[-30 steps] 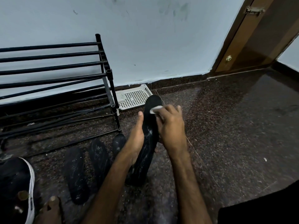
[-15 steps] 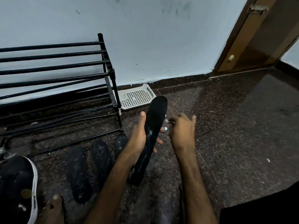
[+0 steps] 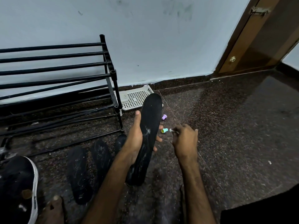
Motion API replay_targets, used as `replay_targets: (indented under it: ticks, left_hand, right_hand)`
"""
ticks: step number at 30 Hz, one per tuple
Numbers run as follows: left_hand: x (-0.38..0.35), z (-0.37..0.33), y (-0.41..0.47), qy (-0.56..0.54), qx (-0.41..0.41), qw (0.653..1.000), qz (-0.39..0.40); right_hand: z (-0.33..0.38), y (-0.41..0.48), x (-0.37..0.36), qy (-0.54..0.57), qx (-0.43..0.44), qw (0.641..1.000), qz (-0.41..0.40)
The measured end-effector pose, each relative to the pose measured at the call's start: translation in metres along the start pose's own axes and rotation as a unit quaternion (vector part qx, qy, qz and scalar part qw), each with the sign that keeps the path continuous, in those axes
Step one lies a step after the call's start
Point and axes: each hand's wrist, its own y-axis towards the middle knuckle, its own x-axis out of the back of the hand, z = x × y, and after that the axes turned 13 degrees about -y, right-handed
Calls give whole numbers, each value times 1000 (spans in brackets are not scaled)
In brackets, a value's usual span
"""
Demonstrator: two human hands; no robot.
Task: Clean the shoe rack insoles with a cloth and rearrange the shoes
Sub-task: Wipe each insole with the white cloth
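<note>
Only one bit of writing showed: dark lettering on the white sole edge of a black shoe (image 3: 16, 183) at the lower left, too blurred to read. A white slotted plastic tray (image 3: 137, 97) sat against the wall, just right of the black shoe rack (image 3: 111, 73); a small pale item lay at its left end, unclear what. The left hand (image 3: 135, 141) gripped a black insole (image 3: 149, 120) around its middle, holding it upright, with whitish scuff streaks at its centre. The right hand (image 3: 186, 141), apart from the insole, pinched a small white cloth (image 3: 171, 130) at its fingertips. Three more black insoles (image 3: 79, 173) lay flat before the rack. A purple cap (image 3: 164, 117) and a teal cap (image 3: 164, 130) lay just right of the held insole.
</note>
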Motion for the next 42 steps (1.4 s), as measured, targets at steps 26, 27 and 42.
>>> replay_targets:
  ticks: [26, 27, 42]
  left_hand:
    - [2, 13, -4, 100, -15, 994, -32]
    - [1, 12, -4, 97, -20, 995, -25]
    - [0, 15, -4, 95, -5, 995, -12]
  right_hand:
    - [32, 11, 15, 254, -168, 951, -44]
    - [22, 10, 14, 199, -177, 961, -68]
    - [-6, 21, 8, 376, -239, 891, -81]
